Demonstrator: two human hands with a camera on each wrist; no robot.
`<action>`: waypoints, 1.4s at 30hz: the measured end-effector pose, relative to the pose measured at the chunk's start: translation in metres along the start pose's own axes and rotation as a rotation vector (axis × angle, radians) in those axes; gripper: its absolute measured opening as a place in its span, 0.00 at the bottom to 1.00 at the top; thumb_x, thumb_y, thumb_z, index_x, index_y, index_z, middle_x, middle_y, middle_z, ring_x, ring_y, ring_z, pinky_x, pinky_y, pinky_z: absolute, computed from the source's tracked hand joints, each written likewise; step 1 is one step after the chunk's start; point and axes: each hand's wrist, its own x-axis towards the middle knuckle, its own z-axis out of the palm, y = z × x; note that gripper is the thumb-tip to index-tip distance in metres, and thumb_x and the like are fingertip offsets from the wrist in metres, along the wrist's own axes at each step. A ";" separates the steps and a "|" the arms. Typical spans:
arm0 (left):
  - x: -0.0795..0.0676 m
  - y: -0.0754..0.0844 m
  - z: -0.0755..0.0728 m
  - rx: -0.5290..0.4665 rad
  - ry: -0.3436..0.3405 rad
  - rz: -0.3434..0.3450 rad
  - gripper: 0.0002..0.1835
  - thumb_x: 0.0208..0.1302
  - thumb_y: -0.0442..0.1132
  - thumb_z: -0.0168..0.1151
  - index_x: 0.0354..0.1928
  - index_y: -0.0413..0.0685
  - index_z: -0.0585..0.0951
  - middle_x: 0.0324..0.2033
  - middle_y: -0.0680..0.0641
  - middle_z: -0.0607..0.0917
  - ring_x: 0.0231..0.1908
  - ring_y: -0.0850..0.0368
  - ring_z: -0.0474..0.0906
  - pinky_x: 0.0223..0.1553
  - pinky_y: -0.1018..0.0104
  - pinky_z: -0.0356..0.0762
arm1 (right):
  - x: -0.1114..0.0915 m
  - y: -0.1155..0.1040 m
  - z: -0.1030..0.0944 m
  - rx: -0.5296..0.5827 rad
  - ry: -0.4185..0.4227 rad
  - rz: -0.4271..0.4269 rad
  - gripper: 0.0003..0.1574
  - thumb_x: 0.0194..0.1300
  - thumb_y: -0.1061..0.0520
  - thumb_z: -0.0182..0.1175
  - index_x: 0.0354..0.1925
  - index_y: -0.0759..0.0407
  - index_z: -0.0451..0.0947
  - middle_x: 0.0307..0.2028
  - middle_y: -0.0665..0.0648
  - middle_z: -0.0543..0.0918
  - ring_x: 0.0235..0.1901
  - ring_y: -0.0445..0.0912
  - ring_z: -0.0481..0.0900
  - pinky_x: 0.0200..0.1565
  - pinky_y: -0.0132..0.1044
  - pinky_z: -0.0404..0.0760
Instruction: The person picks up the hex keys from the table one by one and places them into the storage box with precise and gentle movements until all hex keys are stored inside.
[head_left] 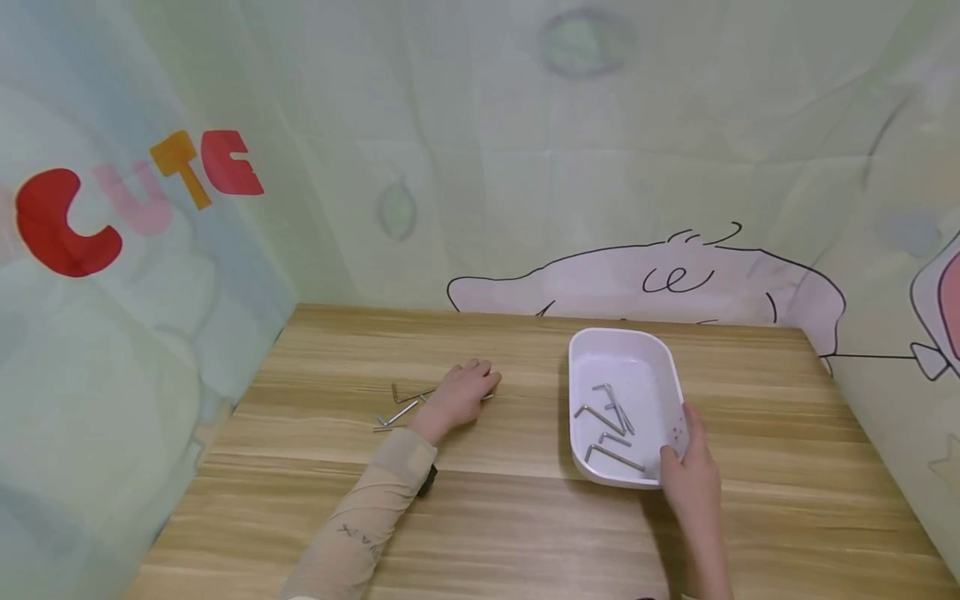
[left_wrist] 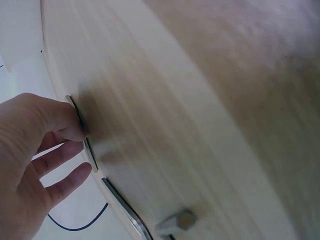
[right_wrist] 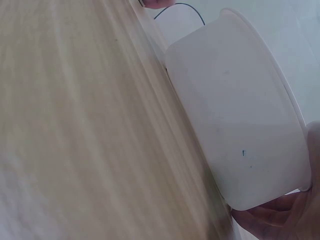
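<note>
My left hand is down at the table, its thumb and fingertips pinching a hex key that lies along the wood. More L-shaped metal hex keys lie loose beside and behind that hand; one shows its end close up in the left wrist view. With the thumb over the rim and fingers along the outer side, my right hand grips the near right corner of a white plastic tray. Several hex keys, silver and brassy, lie inside the tray towards its near end.
The wooden table carries everything. Its back edge meets a printed cloth backdrop, which also hangs along the left and right sides. The tray stands to the right of the loose hex keys, with bare wood between them.
</note>
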 end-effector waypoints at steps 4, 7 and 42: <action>-0.001 0.000 -0.001 0.004 0.006 0.009 0.03 0.66 0.35 0.58 0.38 0.51 0.74 0.36 0.50 0.74 0.38 0.54 0.69 0.36 0.61 0.69 | -0.001 0.001 0.000 -0.007 0.007 -0.026 0.45 0.65 0.60 0.44 0.76 0.47 0.40 0.67 0.78 0.58 0.64 0.74 0.60 0.62 0.68 0.60; -0.001 0.000 -0.001 0.013 0.000 0.011 0.03 0.66 0.36 0.57 0.39 0.51 0.75 0.38 0.50 0.75 0.40 0.54 0.70 0.39 0.59 0.71 | -0.001 0.003 0.000 -0.005 0.013 -0.027 0.45 0.65 0.60 0.44 0.76 0.46 0.40 0.68 0.77 0.58 0.64 0.74 0.60 0.62 0.68 0.60; 0.005 -0.003 -0.010 0.104 -0.095 0.082 0.04 0.64 0.33 0.58 0.38 0.50 0.75 0.38 0.48 0.80 0.45 0.52 0.76 0.49 0.55 0.76 | 0.000 0.002 0.001 -0.003 0.019 -0.031 0.45 0.65 0.60 0.44 0.76 0.47 0.41 0.69 0.75 0.57 0.66 0.72 0.58 0.63 0.67 0.59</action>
